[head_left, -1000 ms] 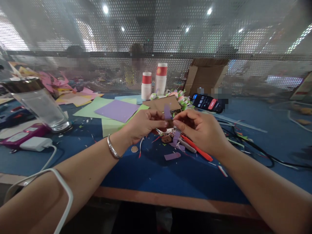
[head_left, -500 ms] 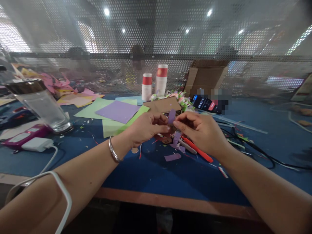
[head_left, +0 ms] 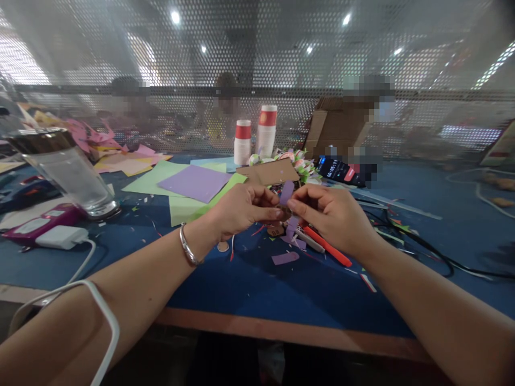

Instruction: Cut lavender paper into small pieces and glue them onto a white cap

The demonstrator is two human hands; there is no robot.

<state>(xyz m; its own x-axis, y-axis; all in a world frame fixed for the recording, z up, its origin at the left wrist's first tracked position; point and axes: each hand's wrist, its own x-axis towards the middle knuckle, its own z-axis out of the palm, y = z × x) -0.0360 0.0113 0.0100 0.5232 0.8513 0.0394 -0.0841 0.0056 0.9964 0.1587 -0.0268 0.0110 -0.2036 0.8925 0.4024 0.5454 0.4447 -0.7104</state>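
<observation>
A small purple paper strip [head_left: 286, 193] stands upright between my two hands, over the middle of the blue table [head_left: 241, 289]. The fingertips of my right hand [head_left: 333, 214] pinch its lower end. My left hand [head_left: 245, 206] is closed just to the left of the strip, thumb and fingers together; what lies between them is too small to make out. Beneath the hands are more purple paper pieces [head_left: 285, 259], a red-orange pen-like tool [head_left: 330, 247] and a grey one [head_left: 309, 241]. Purple [head_left: 195, 183] and green sheets [head_left: 151, 179] lie behind my left hand.
Two stacks of paper cups [head_left: 266, 131] stand at the back, near a cardboard box [head_left: 336, 128] and a phone [head_left: 338, 170]. A lidded glass [head_left: 72, 171] and a purple power strip [head_left: 44, 222] are at left. Black cables [head_left: 426, 246] run right. A mesh screen [head_left: 257, 64] rises behind.
The purple strip has shifted slightly right and leans a little more to the right. My hands have barely moved.
</observation>
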